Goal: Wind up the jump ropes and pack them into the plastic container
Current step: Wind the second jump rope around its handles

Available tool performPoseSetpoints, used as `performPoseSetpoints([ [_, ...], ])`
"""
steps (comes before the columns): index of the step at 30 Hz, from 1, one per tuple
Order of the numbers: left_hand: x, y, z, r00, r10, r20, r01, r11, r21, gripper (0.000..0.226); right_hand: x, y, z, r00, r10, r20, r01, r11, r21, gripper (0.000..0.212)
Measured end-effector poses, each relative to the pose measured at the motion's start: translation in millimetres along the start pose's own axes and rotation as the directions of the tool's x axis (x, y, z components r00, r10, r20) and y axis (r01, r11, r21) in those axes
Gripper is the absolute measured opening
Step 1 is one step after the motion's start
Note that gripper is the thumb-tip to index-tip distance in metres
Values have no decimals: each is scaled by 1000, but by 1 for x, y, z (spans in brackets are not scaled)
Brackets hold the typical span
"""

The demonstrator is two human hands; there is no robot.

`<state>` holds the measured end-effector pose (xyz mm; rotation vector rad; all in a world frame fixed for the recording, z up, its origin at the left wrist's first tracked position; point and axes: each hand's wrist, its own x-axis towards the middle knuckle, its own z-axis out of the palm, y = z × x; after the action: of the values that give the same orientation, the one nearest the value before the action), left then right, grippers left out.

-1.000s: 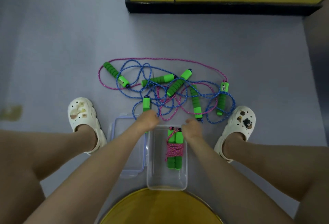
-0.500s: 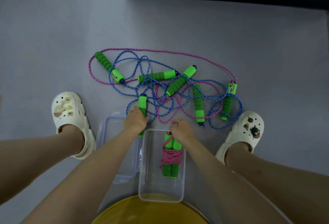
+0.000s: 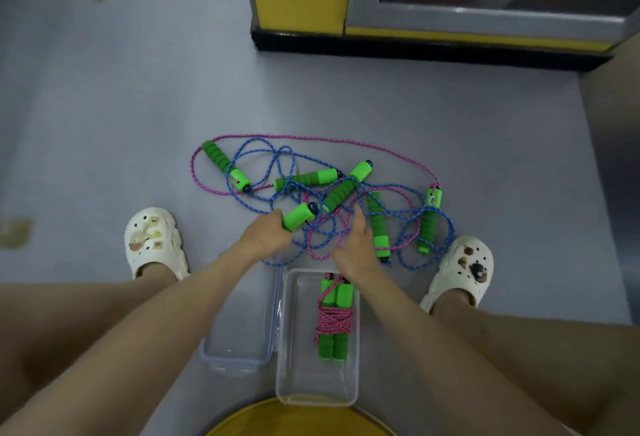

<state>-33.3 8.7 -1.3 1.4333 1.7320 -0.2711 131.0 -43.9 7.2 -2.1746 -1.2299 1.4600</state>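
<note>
The left hand (image 3: 265,240) is curled round the near end of a green foam jump-rope handle (image 3: 298,216), whose long axis runs away from the person and to the right, its dark cap aimed into the heap. The right hand (image 3: 356,248) lies flat with straight fingers on the tangle of blue and pink braided jump ropes (image 3: 322,227) and appears to hold nothing. This tangle sprawls on the grey floor (image 3: 138,124) just ahead of both hands. Another green ribbed handle (image 3: 377,227) lies lengthwise just beside the right hand, which is the nearer one to take it; whether it is the mate of the held handle is too knotted to tell. Behind the hands, towards the person, sits the clear rectangular plastic container (image 3: 281,349) with one wound pink rope bundle (image 3: 334,319) inside, and its clear plastic lid (image 3: 242,338) just beside it on the left
</note>
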Motion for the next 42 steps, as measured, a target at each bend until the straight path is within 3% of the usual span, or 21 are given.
performPoseSetpoints([
  [3, -36, 16, -33, 981, 154, 119, -160, 986, 45, 21, -16, -27, -17, 985, -169, -25, 166, 981, -99, 101],
  [4, -47, 21, -43, 973, 186, 134, -192, 981, 36, 26, -20, -35, -23, 980, -198, 18, 198, 967, -162, 89],
  [6, -71, 31, -62, 966, 231, 115, -236, 971, 34, 31, -34, -52, -32, 962, -256, 93, 272, 930, -248, 45],
  [7, -84, 36, -72, 966, 241, 95, -245, 969, 30, 30, -43, -62, -36, 958, -272, 86, 285, 929, -235, 17],
  [8, -96, 40, -82, 969, 240, 60, -241, 971, 8, 29, -52, -70, -40, 953, -295, 73, 304, 933, -193, 10],
  [10, -119, 46, -101, 982, 187, -37, -191, 960, -204, 20, -66, -77, -45, 954, -292, 64, 298, 947, -118, 34],
  [12, -143, 52, -122, 988, 90, -127, -146, 816, -559, 10, -81, -84, -54, 955, -290, 67, 297, 944, -142, 37],
  [14, -163, 54, -143, 989, -25, -149, -112, 538, -835, 5, -90, -88, -64, 955, -289, 63, 296, 930, -218, 36],
  [16, -172, 52, -162, 982, -114, -152, -115, 282, -953, 7, -97, -94, -78, 965, -253, 70, 263, 928, -266, 33],
  [17, -172, 48, -170, 974, -153, -165, -131, 209, -969, 8, -98, -97, -85, 969, -235, 78, 248, 923, -294, 32],
  [20, -163, 34, -174, 962, -226, -152, -124, 134, -983, 13, -100, -106, -105, 971, -223, 81, 238, 910, -339, 38],
  [23, -159, 36, -162, 982, -174, -77, -43, 190, -981, 21, -101, -113, -116, 983, -139, 120, 157, 974, -161, 35],
  [26, -161, 54, -146, 994, -53, -98, -66, 426, -902, 19, -103, -121, -120, 988, -73, 133, 70, 997, 25, 31],
  [27, -162, 61, -141, 995, 6, -99, -91, 462, -882, 18, -101, -125, -120, 991, -63, 115, 59, 998, 37, 31],
  [30, -167, 81, -131, 984, 162, -76, -144, 464, -874, 17, -100, -139, -117, 992, -85, 89, 94, 991, -98, 28],
  [32, -167, 92, -128, 963, 245, -113, -216, 452, -866, 18, -100, -152, -112, 980, -113, 163, 144, 971, -192, 22],
  [35, -165, 103, -125, 942, 314, -120, -246, 400, -883, 27, -95, -164, -107, 928, -192, 320, 254, 953, -163, 25],
  [38, -160, 104, -123, 940, 315, -127, -292, 556, -779, 39, -92, -167, -116, 891, -202, 407, 306, 929, -208, 20],
  [40, -156, 102, -121, 936, 337, -104, -313, 659, -684, 43, -88, -167, -124, 903, -216, 372, 309, 927, -214, 8],
  [42, -157, 99, -121, 926, 374, -41, -304, 678, -669, 42, -83, -166, -129, 915, -274, 297, 321, 939, -123, 7],
])
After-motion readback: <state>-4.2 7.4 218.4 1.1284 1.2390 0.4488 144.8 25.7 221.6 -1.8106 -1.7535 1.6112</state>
